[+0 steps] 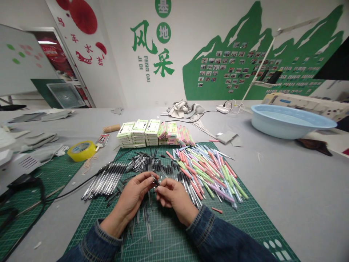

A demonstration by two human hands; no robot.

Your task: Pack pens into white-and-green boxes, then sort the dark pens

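Over the middle of a green cutting mat (169,240), the fingertips of my left hand (137,193) and my right hand (174,198) meet. Pinched between them is a small black pen part (155,181); the fingers cover most of it, so I cannot tell which part it is. Clear pen tubes (147,222) lie below my left hand. Left of it, clear pen barrels with dark ends (106,182) sit in a row. Small black pen parts (140,162) are heaped behind my hands. A pile of pink, green, blue and purple pens (209,171) spreads to the right.
Stacked pen boxes (139,133) stand at the mat's back edge. Yellow tape (81,150) and a black cable (79,187) are to the left. A blue basin (289,122) stands at right, beside a sewing machine (305,103). Cloth scraps (182,109) lie at the back.
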